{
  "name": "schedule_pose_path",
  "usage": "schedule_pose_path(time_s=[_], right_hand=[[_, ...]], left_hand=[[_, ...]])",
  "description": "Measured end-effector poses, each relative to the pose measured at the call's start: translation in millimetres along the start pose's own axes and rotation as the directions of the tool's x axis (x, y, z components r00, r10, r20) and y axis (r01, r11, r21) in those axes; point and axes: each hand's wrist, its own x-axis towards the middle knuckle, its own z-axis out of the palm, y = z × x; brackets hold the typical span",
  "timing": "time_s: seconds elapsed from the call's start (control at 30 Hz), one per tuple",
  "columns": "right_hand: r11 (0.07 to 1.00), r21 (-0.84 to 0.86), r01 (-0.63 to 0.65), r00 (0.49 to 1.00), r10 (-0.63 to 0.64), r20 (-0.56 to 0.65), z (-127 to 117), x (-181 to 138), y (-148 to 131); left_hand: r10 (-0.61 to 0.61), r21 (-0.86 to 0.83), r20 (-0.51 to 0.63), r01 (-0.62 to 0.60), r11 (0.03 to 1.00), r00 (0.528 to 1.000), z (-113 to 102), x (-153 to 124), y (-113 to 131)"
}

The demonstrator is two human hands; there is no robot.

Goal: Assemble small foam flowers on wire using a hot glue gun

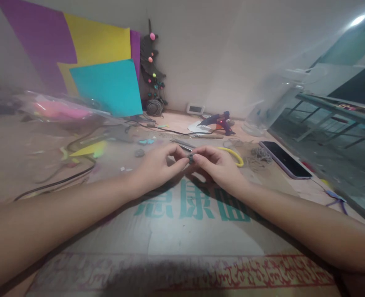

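Observation:
My left hand (159, 165) and my right hand (217, 168) meet above the middle of the table. Both pinch a small dark grey-green piece (190, 157) between thumb and fingertips; it is too small and too covered to name its kind. Just behind my right hand lie scissors with a yellow handle loop (239, 159), partly hidden by the fingers. A tangle of grey string (261, 154) sits to the right of that hand. A small grey lump (139, 153) rests left of my left hand.
Cardboard (201, 239) with green lettering covers the table. A phone (284, 160) lies at the right edge. Behind stand a dark glue gun (216, 121) with a red light, a small white display (195, 109) and a turquoise sheet (108, 88). A black cable (58, 181) crosses the left side.

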Motion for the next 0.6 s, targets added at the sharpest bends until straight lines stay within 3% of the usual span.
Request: schedule_pose_path(time_s=[0.3, 0.6], right_hand=[[0.996, -0.089, 0.0, 1.0, -0.002, -0.026, 1.1, 1.6, 1.8], [0.997, -0.079, 0.021, 0.998, -0.025, -0.054, -3.8, 4.1, 3.8]], left_hand=[[0.004, 0.039, 0.012, -0.004, 0.999, 1.0, 1.2, -1.4, -3.9], [-0.06, -0.053, 0.003, 0.061, 0.997, 0.998, 0.2, 1.5, 0.2]])
